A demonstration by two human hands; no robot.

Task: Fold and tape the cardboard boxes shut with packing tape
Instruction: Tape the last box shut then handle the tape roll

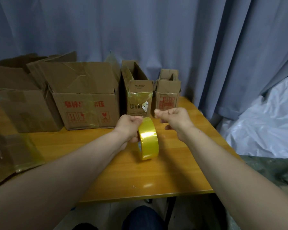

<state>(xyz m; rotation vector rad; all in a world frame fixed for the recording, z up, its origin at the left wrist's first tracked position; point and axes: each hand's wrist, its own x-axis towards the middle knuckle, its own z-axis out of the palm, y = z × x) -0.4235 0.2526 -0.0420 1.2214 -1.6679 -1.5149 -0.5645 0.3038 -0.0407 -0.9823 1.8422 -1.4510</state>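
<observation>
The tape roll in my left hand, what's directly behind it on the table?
Behind the tape roll stand two narrow cardboard boxes with flaps open, against a blue curtain. The hands cover their bases, and their insides aren't visible.

Pretty dim, soft indoor light, seemingly from overhead. There's glare on the shiny yellow roll of packing tape (148, 140) and a pale sheen on the orange wooden surface (173, 163). Wide-angle stretch bends the forearms at the bottom corners, and the left edge looks smeary.

Left hand (129, 128) gripping, right hand (175, 121) fisted
</observation>
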